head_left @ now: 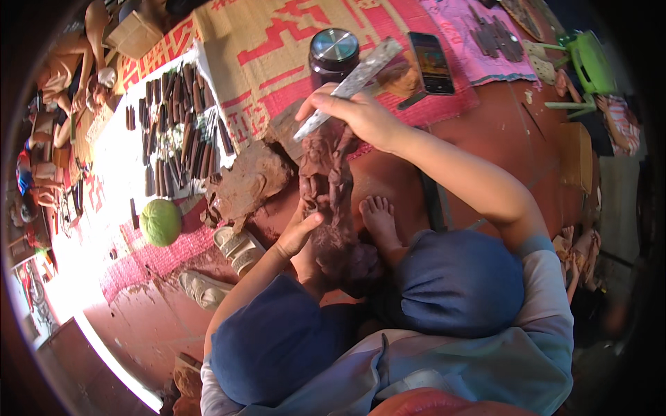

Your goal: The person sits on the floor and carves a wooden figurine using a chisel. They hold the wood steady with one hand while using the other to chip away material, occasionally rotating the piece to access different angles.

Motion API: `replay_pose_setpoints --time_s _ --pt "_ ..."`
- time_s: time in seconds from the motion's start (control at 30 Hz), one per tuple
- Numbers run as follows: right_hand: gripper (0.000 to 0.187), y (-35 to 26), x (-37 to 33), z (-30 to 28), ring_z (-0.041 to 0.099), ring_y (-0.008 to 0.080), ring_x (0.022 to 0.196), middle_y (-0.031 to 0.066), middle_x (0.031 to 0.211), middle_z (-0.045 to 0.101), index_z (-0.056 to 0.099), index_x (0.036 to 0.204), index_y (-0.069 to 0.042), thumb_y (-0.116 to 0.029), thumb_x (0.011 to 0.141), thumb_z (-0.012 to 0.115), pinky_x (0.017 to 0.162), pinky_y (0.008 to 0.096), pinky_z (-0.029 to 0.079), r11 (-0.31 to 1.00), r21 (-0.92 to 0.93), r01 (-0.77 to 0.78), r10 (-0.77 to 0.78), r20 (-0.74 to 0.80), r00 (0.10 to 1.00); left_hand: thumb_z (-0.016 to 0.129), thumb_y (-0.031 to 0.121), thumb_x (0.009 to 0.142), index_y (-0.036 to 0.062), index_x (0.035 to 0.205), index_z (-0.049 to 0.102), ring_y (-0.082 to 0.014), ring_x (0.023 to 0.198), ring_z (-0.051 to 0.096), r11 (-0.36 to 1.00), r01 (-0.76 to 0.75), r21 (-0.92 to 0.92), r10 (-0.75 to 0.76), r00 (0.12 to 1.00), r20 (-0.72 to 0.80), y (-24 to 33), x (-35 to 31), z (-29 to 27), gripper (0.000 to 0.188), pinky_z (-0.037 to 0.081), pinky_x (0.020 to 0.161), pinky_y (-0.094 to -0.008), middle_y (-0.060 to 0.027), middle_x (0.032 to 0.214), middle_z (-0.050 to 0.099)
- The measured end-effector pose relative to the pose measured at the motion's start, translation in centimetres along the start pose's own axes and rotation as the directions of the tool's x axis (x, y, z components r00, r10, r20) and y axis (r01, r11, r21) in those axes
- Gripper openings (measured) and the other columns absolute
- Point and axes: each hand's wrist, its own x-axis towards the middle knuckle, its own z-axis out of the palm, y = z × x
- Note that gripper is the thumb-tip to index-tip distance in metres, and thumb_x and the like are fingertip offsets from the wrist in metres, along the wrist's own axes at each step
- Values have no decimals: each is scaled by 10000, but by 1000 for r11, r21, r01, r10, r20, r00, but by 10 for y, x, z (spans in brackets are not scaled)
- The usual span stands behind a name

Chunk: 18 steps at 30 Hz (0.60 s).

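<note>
A reddish-brown carved figure (320, 170) stands upright between my bent knees, its rough, darker base low down by my lap. My left hand (300, 236) is closed around the figure's lower left side, thumb lying across its front. Above its top, my right hand (354, 114) grips a long, flat, speckled-grey blade (364, 69). The blade slants from upper right to lower left, with its pointed end close to the figure's head; whether it touches cannot be made out. My right fingers are partly hidden behind the blade.
A rough brown block (253, 173) lies left of the figure. Beyond are a dark jar (334, 52) and a phone (431, 66). Many wood-handled tools (184, 132) cover a white cloth, near a round green fruit (161, 223). Sandals (239, 251) lie left. A green chair (590, 66) stands right; other people sit around.
</note>
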Motion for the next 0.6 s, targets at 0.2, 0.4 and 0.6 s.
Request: replay_pose_setpoints --time_s 0.2,0.4,0.6 --pt "344 35 15 7 562 120 935 23 955 634 690 948 -23 -267 1007 455 881 283 419 981 -84 175 -183 -96 978 669 515 826 47 1453 300 -236 1225 496 979 45 -198 -62 995 -83 4 -1 10 865 389 1053 -387 -111 1346 494" --pt "427 34 9 4 637 111 824 60 937 670 638 1035 -6 -352 1030 387 775 266 502 996 23 86 -83 -122 989 574 445 910 44 1428 359 -227 1204 514 958 75 -276 -126 977 -175 -28 6 -5 689 408 1036 -384 -112 1321 522" --pt "319 31 -28 29 587 190 1037 83 972 635 585 998 0 -283 1029 440 914 333 437 872 -403 279 -390 -224 893 555 442 918 54 1427 370 -233 1192 517 961 64 -268 -114 978 -176 -15 5 5 666 401 1034 -381 -100 1311 533"
